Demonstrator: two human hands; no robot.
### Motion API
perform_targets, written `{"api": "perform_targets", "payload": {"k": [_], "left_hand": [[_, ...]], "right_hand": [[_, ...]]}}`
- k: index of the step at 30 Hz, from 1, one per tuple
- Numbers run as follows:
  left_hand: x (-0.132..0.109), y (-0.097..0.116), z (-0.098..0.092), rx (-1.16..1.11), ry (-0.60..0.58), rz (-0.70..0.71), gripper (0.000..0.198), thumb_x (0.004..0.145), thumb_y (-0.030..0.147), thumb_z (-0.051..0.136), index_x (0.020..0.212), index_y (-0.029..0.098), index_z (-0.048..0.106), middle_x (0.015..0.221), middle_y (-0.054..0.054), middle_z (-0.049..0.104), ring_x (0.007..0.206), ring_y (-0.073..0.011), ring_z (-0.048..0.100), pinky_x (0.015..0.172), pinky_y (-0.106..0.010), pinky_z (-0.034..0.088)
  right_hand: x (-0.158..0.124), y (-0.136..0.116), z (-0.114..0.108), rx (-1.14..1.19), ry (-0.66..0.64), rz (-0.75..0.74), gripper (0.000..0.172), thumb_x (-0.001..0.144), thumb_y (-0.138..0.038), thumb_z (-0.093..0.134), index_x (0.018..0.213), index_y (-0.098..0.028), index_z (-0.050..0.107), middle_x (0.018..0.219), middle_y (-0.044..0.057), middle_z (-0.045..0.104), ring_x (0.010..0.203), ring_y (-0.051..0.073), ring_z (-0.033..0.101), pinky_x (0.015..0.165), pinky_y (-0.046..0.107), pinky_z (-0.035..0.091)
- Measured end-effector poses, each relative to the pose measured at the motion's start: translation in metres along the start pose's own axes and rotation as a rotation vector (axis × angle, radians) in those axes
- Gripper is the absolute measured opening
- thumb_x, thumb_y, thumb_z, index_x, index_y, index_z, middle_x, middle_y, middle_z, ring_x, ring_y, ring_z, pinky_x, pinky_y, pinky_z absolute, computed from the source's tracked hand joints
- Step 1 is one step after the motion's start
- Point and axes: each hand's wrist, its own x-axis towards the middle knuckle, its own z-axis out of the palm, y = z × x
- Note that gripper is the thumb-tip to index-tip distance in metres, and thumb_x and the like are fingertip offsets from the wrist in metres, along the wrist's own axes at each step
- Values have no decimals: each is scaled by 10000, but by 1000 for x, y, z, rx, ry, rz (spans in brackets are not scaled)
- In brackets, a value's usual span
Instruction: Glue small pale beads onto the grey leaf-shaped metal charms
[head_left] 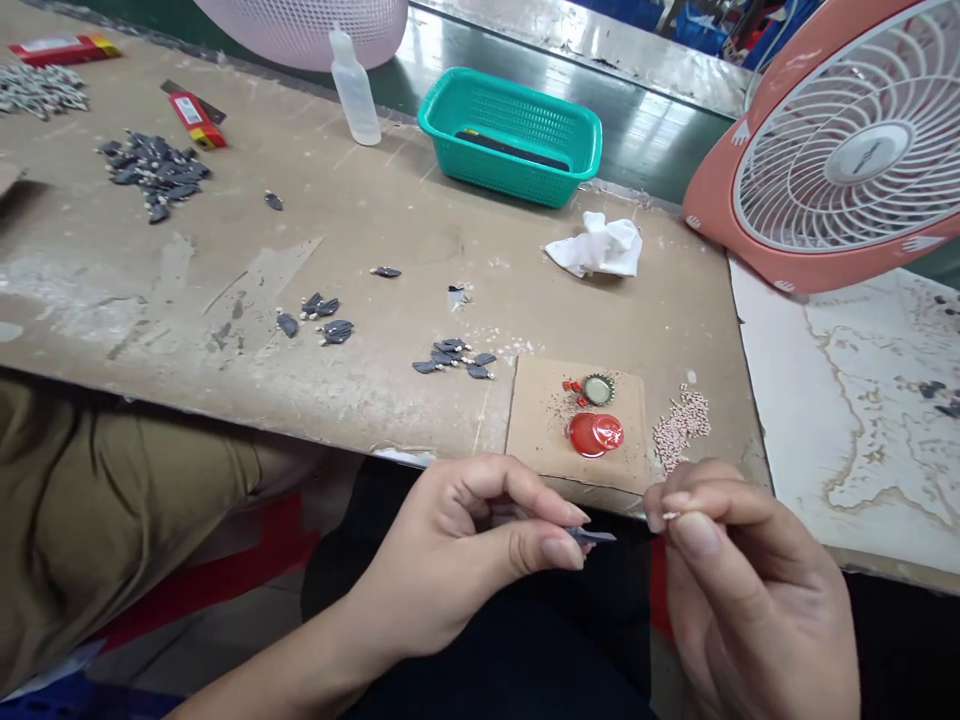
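Observation:
My left hand [487, 555] pinches a small dark grey leaf-shaped piece [592, 537] between thumb and fingers, its pointed tip sticking out to the right. Across from it, my right hand [739, 570] holds a tiny pale bead [670, 515] at the fingertips. Both hands are in front of the bench edge, a short gap between them. Just beyond lies a cardboard square [540, 430] bearing a small red dish [589, 436] and a bottle cap [598, 389]. Beside it is a heap of tiny pinkish beads [681, 425].
Several grey leaf-shaped pieces [451, 357] lie left of the cardboard, with a larger pile [154, 170] farther left. Behind are a squeeze bottle [355, 95], a green basket [510, 180], crumpled tissue [600, 245] and an orange fan [712, 190]. Another person's leg [120, 520] is at left.

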Motion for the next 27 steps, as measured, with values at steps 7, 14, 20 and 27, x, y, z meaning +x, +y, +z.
{"api": "perform_targets", "payload": {"k": [7,14,20,27], "left_hand": [[1,-5,12,-5,18,-27,168,704,72,919,736,211,829,703,12,802,640,-83,749,627,-103,576],[1,-5,17,35,31,15,219,664,60,940,744,237,839,710,21,812,662,-107,778,626,-102,593],[-1,-5,15,46,36,13,268,663,20,927,748,261,846,721,43,817,677,-92,784,647,-76,589],[2,-6,14,56,60,23,272,630,30,947,733,263,850,708,37,814,656,-91,770,637,-77,581]], "right_hand": [[-14,-5,9,-78,-50,-190,169,878,-92,681,935,-247,714,706,-22,569,687,132,566,584,262,495],[-17,-16,12,-230,1,-230,188,849,-92,719,936,-259,721,713,-20,608,657,146,594,572,299,465],[-18,-17,15,-314,26,-250,205,850,-84,734,950,-263,731,716,-23,567,647,129,578,558,298,443],[-17,-15,12,-319,-22,-254,223,844,-62,729,959,-252,724,737,-20,570,650,119,574,531,271,452]]}}
